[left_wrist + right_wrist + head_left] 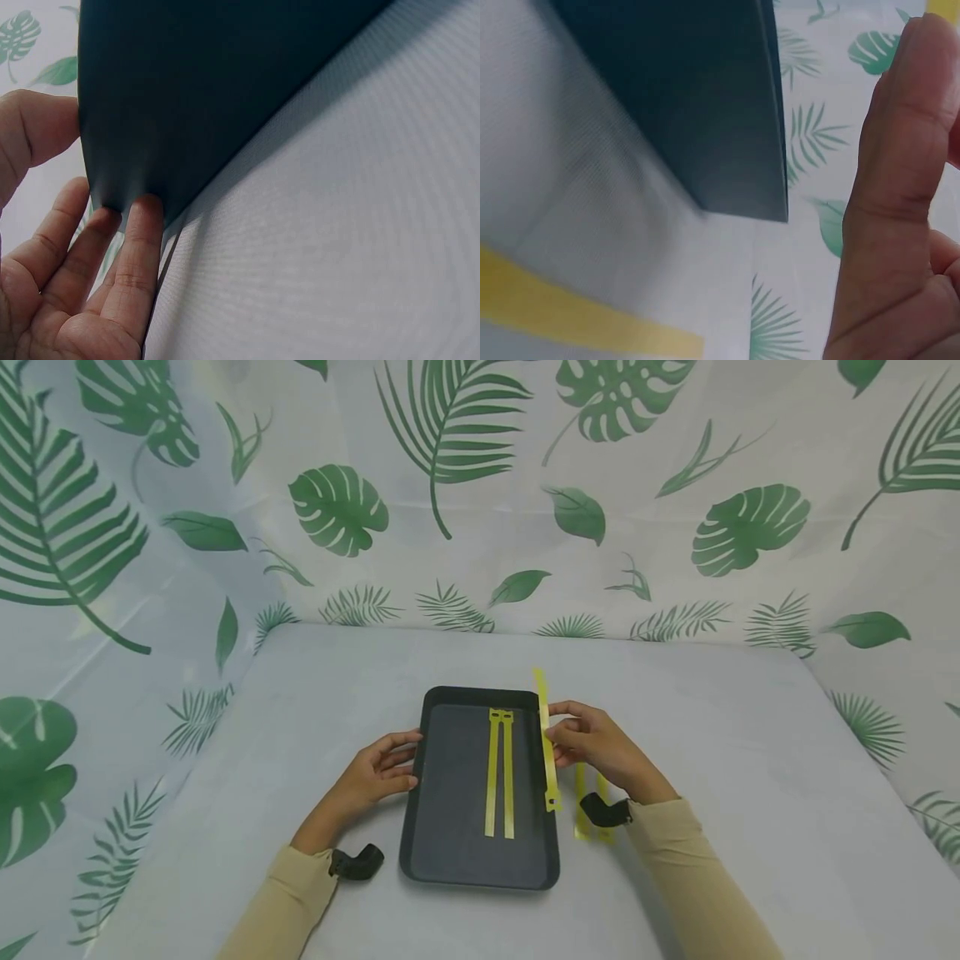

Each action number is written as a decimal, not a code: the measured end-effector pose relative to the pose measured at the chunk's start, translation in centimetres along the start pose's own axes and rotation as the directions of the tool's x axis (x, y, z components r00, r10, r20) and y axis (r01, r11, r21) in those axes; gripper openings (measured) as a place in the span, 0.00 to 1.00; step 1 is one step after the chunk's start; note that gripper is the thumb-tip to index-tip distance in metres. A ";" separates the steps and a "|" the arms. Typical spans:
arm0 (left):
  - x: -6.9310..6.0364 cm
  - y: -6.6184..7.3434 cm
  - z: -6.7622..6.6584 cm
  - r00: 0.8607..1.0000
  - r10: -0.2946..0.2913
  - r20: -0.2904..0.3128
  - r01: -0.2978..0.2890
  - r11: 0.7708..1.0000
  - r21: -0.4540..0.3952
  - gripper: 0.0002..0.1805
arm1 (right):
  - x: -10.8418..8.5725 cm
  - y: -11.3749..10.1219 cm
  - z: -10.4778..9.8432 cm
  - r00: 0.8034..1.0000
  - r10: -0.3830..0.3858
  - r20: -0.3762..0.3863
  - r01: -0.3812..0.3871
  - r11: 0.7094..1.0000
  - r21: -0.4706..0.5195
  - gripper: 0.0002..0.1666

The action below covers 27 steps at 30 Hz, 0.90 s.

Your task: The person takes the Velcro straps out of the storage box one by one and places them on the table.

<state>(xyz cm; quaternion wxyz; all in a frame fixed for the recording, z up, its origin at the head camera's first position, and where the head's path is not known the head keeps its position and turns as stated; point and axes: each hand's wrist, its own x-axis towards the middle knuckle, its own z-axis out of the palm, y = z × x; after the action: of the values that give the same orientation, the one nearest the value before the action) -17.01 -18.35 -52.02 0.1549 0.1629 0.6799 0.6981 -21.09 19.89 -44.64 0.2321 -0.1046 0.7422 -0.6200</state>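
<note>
A dark grey rectangular tray (450, 793) lies on the table, and its outer wall (195, 90) fills the upper left wrist view. Inside it, two yellow strips with slotted heads (491, 777) lie side by side, heads at the far end. My left hand (371, 777) touches the tray's left side with extended fingertips (142, 225). Above the tray's right rim, my right hand (588, 743) pinches another yellow strip (550, 768) between thumb and fingers, slotted head toward me. Only a bit of yellow shows by that hand in the right wrist view.
More yellow strips (581, 827) lie on the white table right of the tray, partly hidden under my right wrist; one strip (592, 311) shows in the right wrist view. A leaf-printed cloth (480, 552) rises behind the table and at both sides.
</note>
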 end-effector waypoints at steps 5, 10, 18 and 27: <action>0.1 0.0 0.1 1.000 0.003 0.000 -0.003 1.000 0.017 0.37 | -0.5 0.4 -0.6 1.000 -0.002 -0.007 0.002 1.000 0.004 0.35; 0.0 0.0 0.0 1.000 -0.002 -0.010 0.002 1.000 0.026 0.37 | -0.9 0.8 -1.1 1.000 0.002 -0.009 -0.002 1.000 0.009 0.34; -0.1 0.1 0.0 1.000 0.001 0.001 -0.001 1.000 0.009 0.38 | -1.9 1.1 -1.6 1.000 0.007 -0.027 -0.007 1.000 0.012 0.33; -0.1 0.2 0.1 1.000 0.012 -0.001 -0.012 0.999 0.030 0.37 | -2.4 1.3 -2.3 1.000 0.001 -0.026 -0.001 1.000 0.030 0.34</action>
<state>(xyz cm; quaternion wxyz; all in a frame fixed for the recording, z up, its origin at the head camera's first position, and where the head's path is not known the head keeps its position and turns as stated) -16.89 -18.29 -51.84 0.1478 0.1687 0.6895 0.6887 -19.91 23.19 -45.11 0.2243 -0.0927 0.7358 -0.6322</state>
